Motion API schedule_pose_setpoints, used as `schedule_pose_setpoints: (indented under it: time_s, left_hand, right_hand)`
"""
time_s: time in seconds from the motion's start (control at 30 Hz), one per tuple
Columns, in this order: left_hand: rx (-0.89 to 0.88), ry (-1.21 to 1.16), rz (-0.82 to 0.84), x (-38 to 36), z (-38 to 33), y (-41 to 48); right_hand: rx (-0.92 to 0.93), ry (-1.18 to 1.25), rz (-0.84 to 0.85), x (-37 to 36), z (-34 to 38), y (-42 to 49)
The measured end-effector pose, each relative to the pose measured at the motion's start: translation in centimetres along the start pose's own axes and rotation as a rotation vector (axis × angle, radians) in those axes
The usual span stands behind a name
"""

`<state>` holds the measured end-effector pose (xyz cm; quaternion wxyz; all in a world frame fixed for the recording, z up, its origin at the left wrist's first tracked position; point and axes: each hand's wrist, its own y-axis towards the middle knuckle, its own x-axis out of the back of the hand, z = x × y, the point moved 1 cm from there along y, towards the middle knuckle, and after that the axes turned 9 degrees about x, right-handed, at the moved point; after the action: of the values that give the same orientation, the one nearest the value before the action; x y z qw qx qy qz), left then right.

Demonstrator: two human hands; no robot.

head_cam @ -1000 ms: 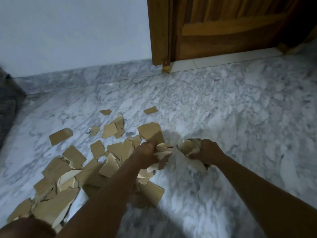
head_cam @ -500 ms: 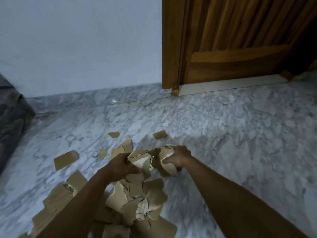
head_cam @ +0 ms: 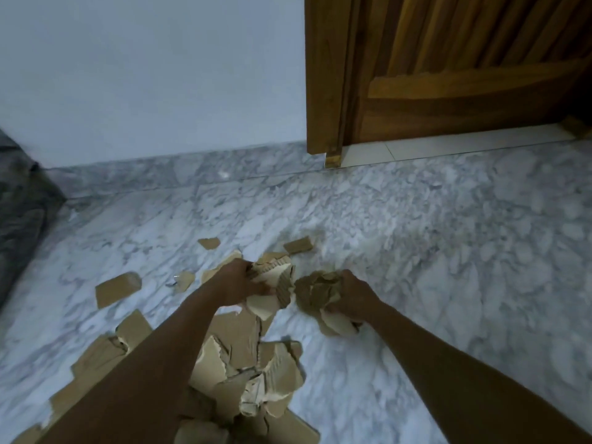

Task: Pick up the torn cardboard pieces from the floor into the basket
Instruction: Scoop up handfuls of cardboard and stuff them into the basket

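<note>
Torn brown cardboard pieces lie scattered on the marble floor (head_cam: 448, 251). My left hand (head_cam: 238, 285) grips a bundle of torn pieces (head_cam: 275, 280) above the pile. My right hand (head_cam: 354, 298) grips a second crumpled bundle (head_cam: 315, 291) just to the right. A heap of cardboard pieces (head_cam: 250, 379) lies below my left forearm. Loose pieces lie further out: one at the left (head_cam: 118, 288), a small one (head_cam: 209, 242) and another (head_cam: 298, 245) beyond my hands. No basket is in view.
A wooden door (head_cam: 448, 68) and its frame stand at the back right. A white wall (head_cam: 144, 75) runs along the back. Something dark grey (head_cam: 19, 213) sits at the left edge. Bare marble floor stretches to the right of my hands.
Both hands have drawn their cardboard bundles a little apart after being close together, and the view has tilted up towards the door. More pieces lie heaped under my left forearm.
</note>
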<state>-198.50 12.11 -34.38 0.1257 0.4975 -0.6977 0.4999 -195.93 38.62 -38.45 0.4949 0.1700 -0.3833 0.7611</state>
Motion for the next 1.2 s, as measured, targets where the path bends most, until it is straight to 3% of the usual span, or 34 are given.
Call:
schedule_pose_setpoints:
  time_s: [0.13,0.3,0.43,0.57,0.83,0.93,1.0,1.07,1.2]
  left_hand:
    - [0.010,0.179,0.109,0.1,-3.6,3.9]
    - [-0.004,0.319,0.156,-1.7,-7.6,9.1]
    - [-0.020,0.422,0.048,-3.8,-8.5,13.0]
    - [0.100,0.355,-0.033,-5.4,-7.4,14.3]
    - [0.100,0.079,-0.091,-7.2,-7.1,11.7]
    - [0.021,0.055,-0.092,-7.5,-7.2,8.3]
    - [-0.035,0.070,-0.091,-7.1,-6.4,6.2]
    - [-0.065,0.047,-0.090,-5.8,-4.9,3.9]
    - [-0.008,-0.006,-0.084,-2.0,-0.6,-0.2]
  right_hand:
    - [0.117,-0.388,-0.132,5.2,-1.1,1.0]
    - [0.066,-0.677,-0.072,4.9,-4.3,0.9]
    - [0.071,-0.581,-0.169,3.4,-6.3,1.5]
    - [0.089,-0.562,-0.195,3.1,-6.7,1.7]
    - [0.082,-0.593,-0.225,2.8,-5.7,0.4]
    - [0.073,-0.628,-0.232,2.7,-5.2,-0.1]
    - [0.031,-0.568,-0.197,2.8,-5.1,-0.2]
    - [-0.023,-0.348,-0.077,3.0,-4.7,-0.6]
    - [0.120,-0.065,0.217,1.3,-1.0,-2.5]
